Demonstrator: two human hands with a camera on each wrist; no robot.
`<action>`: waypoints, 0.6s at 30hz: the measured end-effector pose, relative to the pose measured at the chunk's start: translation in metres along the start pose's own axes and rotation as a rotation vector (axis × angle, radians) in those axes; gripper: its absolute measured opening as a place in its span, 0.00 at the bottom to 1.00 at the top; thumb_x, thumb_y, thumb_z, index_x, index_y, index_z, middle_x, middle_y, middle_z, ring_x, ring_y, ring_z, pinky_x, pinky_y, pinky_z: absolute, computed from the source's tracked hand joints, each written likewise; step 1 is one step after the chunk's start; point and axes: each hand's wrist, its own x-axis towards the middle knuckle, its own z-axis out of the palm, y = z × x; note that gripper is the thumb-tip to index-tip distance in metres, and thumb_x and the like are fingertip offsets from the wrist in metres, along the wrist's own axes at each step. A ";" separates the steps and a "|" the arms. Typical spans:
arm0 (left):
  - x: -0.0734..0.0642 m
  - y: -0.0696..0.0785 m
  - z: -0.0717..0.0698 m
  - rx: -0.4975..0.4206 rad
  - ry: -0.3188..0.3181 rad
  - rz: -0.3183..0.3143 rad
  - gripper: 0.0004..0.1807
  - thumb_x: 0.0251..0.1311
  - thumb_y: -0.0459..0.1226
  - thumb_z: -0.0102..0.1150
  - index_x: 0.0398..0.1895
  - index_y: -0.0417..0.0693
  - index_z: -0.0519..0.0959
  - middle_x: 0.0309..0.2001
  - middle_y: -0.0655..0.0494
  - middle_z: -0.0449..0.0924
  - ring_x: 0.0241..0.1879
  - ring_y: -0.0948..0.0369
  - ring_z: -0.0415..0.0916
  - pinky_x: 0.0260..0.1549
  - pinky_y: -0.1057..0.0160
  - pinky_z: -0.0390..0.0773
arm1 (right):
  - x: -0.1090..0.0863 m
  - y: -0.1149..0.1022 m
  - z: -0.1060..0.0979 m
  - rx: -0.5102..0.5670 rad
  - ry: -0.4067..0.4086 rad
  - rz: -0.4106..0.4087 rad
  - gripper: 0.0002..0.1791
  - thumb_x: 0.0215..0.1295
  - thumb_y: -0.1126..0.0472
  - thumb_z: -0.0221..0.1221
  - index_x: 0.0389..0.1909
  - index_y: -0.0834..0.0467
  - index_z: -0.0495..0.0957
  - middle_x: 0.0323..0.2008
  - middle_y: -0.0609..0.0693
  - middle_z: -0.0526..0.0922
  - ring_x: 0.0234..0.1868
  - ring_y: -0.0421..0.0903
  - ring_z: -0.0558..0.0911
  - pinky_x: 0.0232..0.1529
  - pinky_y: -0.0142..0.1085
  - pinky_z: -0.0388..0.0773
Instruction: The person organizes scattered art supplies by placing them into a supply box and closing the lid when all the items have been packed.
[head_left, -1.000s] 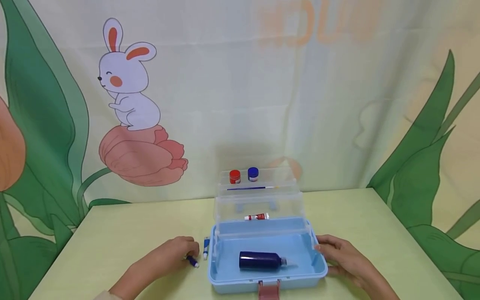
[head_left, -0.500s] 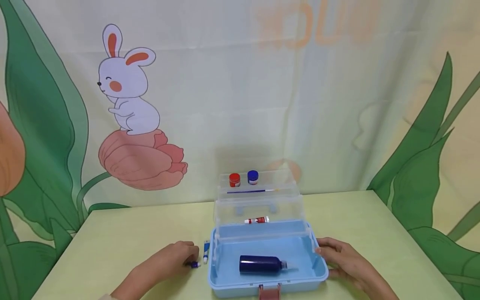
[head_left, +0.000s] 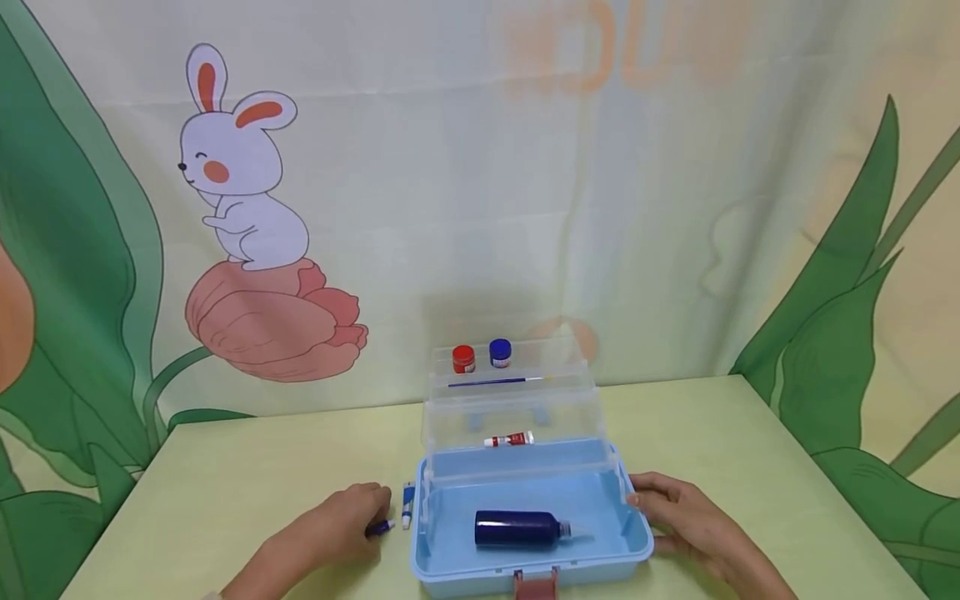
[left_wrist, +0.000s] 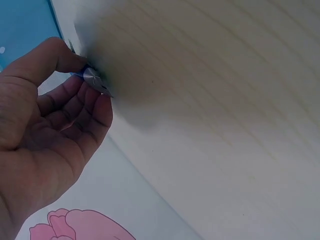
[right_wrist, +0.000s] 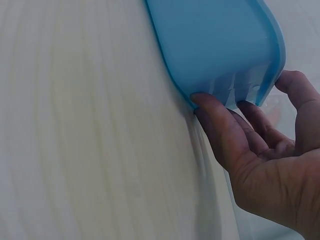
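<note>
My left hand (head_left: 343, 521) pinches a small dark blue paint tube (head_left: 380, 527) low over the table, left of a light blue storage box (head_left: 457, 575). In the left wrist view, a shiny metal-looking end of the tube (left_wrist: 92, 76) shows between thumb and fingers. A second paint tube (head_left: 407, 505), blue and white, lies between this hand and the box. My right hand (head_left: 686, 521) holds the box's right end, thumb at the rim; the right wrist view shows its fingers spread against the end wall. Inside the box a dark blue bottle (head_left: 517, 528) with a clear nozzle lies on its side.
The box's clear lid (head_left: 442, 423) stands open at the back. About it show a red paint tube (head_left: 510, 439), a blue paintbrush (head_left: 487, 382), a red jar (head_left: 463, 359) and a blue jar (head_left: 500, 352). Behind hangs a printed curtain (head_left: 465, 167).
The dark blue tube in my left hand has turned, its white cap swinging from down-right to pointing right. My right hand stays at the box. The head view has shifted slightly.
</note>
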 end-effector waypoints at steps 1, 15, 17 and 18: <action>-0.001 0.000 -0.001 -0.003 0.006 -0.004 0.19 0.40 0.25 0.69 0.27 0.51 0.68 0.26 0.61 0.66 0.26 0.63 0.62 0.25 0.65 0.64 | 0.000 0.000 0.000 0.001 -0.001 -0.003 0.37 0.70 0.51 0.64 0.71 0.68 0.64 0.63 0.61 0.76 0.56 0.51 0.82 0.49 0.52 0.84; -0.009 0.004 -0.023 0.026 0.110 -0.008 0.18 0.39 0.27 0.66 0.25 0.51 0.66 0.22 0.62 0.64 0.23 0.65 0.61 0.22 0.68 0.60 | -0.002 0.001 -0.001 0.009 -0.018 -0.006 0.37 0.71 0.52 0.64 0.71 0.68 0.63 0.62 0.60 0.76 0.56 0.52 0.82 0.50 0.52 0.83; -0.011 0.005 -0.025 0.033 0.129 -0.001 0.18 0.39 0.26 0.66 0.25 0.51 0.66 0.22 0.62 0.64 0.23 0.65 0.61 0.22 0.68 0.61 | -0.002 0.001 0.000 0.008 -0.018 -0.007 0.37 0.70 0.52 0.64 0.71 0.68 0.63 0.62 0.60 0.77 0.56 0.52 0.82 0.50 0.52 0.83; -0.011 0.006 -0.026 0.038 0.141 0.002 0.18 0.39 0.26 0.66 0.24 0.51 0.67 0.22 0.62 0.64 0.23 0.65 0.61 0.22 0.68 0.61 | -0.002 0.000 0.001 0.009 -0.016 -0.006 0.37 0.70 0.52 0.64 0.71 0.68 0.63 0.62 0.60 0.76 0.56 0.52 0.82 0.50 0.52 0.83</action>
